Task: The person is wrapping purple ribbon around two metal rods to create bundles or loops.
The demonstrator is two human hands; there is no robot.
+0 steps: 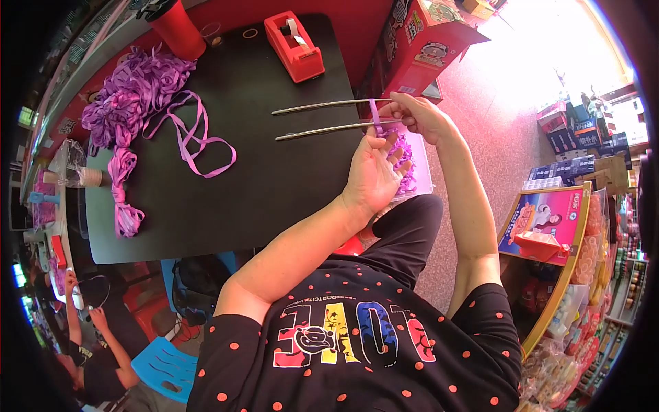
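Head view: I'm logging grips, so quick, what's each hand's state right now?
Left hand: loosely curled at the purple ribbon across the metal rods; grip can't be told.
Right hand: curled near that ribbon; whether it pinches anything can't be told.

I see strong white glare on the floor [506, 79] beyond the right hand [422, 120]; shelves [628, 288] farther right look bent.

Shop, stocked shelves [627, 281], stacked boxes [585, 134]
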